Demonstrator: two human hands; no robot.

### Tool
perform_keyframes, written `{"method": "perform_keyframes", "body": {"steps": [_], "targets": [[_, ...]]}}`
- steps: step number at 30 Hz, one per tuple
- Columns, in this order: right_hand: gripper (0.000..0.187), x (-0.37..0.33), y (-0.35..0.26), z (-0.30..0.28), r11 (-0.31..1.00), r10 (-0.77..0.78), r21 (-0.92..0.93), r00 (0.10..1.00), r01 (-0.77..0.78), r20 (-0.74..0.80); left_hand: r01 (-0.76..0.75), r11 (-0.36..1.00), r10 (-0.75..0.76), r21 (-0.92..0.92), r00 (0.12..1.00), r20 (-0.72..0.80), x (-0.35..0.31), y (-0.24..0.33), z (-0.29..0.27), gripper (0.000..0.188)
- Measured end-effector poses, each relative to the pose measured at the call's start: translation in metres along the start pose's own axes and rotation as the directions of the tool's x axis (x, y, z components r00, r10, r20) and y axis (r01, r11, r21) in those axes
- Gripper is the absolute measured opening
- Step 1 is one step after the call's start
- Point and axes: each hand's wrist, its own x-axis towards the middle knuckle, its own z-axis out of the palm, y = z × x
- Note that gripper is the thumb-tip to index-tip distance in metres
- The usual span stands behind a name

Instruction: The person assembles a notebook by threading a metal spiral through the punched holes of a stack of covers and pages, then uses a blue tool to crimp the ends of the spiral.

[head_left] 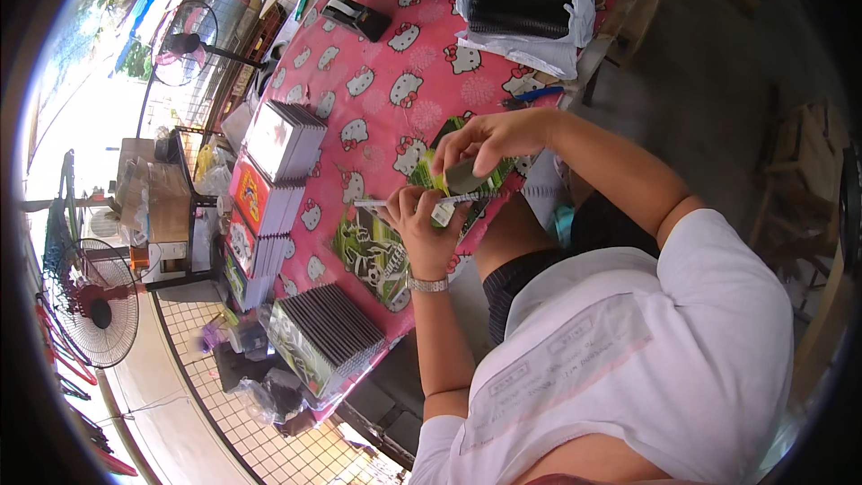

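My left hand [422, 216], with a metal-banded watch at the wrist, is closed on the edge of a thin wire-bound notebook [373, 204], seen nearly edge-on. Just above it my right hand [489, 145] has its fingers curled over a dark olive, smooth-faced piece [462, 178]; its kind I cannot make out. A green and black printed cover [426, 171] shows beside the right fingers. Under and left of my left hand, another green and black notebook cover [373, 256] with a white drawing lies on the pink tablecloth.
Stacked bound notebooks [328, 328] stand at the table's near left, more stacks [283, 144] along its left edge. A black tape dispenser [356, 18] and black binding coils [521, 7] in white paper lie at the far end. Fans [99, 310] stand left; a blue-handled tool [537, 94] lies right.
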Motion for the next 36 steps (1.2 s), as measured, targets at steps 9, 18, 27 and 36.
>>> {"method": "perform_keyframes", "body": {"steps": [9,18,27,36], "targets": [[0.051,0.006,-0.017,0.004,0.983,0.010,-0.185,0.999,-0.004,0.034,-0.020,1.000,0.020,-0.017,0.999,0.031,-0.001,-0.002,-0.004,0.043],[0.050,0.011,-0.006,0.009,0.984,-0.035,0.174,0.999,0.036,-0.011,0.013,0.997,-0.007,-0.070,0.996,0.085,0.005,-0.002,-0.012,0.049],[0.047,0.019,-0.014,0.009,0.994,-0.070,0.090,0.995,0.064,0.064,0.017,0.999,-0.013,-0.040,0.996,0.091,0.003,-0.007,-0.010,0.063],[0.046,0.041,-0.003,0.002,0.985,-0.022,-0.174,0.994,0.004,-0.105,0.022,1.000,-0.022,0.016,0.999,0.023,0.009,-0.030,-0.025,0.059]]}}
